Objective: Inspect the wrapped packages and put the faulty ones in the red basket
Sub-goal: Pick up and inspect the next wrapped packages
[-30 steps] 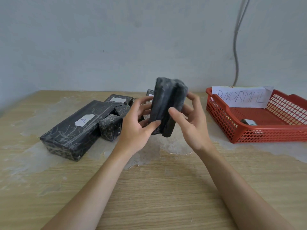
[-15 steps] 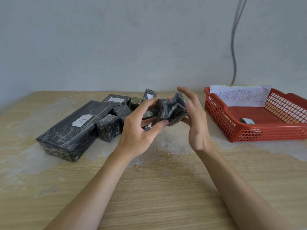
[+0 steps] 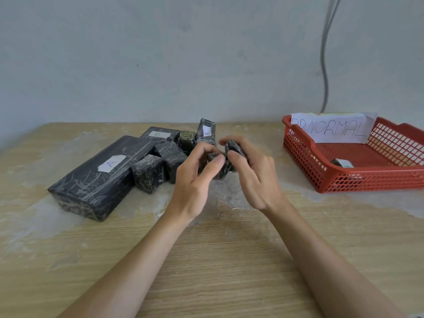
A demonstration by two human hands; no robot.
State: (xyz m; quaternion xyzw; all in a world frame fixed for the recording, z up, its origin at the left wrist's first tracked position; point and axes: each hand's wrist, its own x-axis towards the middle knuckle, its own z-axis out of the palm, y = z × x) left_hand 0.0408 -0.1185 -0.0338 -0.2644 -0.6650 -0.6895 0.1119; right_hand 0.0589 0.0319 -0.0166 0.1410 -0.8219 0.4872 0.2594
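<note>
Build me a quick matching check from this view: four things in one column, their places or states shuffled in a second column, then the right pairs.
Things
1. long black wrapped box labelled A
2. small dark crumpled wrapped package
3. red plastic mesh basket
4. white handwritten paper sign

Places or states
a. propped at the basket's back rim
b. gripped between left hand and right hand
c. lying flat at the left of the wooden table
d. standing at the right, one small labelled package inside

Pairs: 1-c, 2-b, 3-d, 4-a

left: package pile [image 3: 146, 166] blocks | right: red basket [image 3: 298, 145] wall blocks | near: table [image 3: 229, 267] open
</note>
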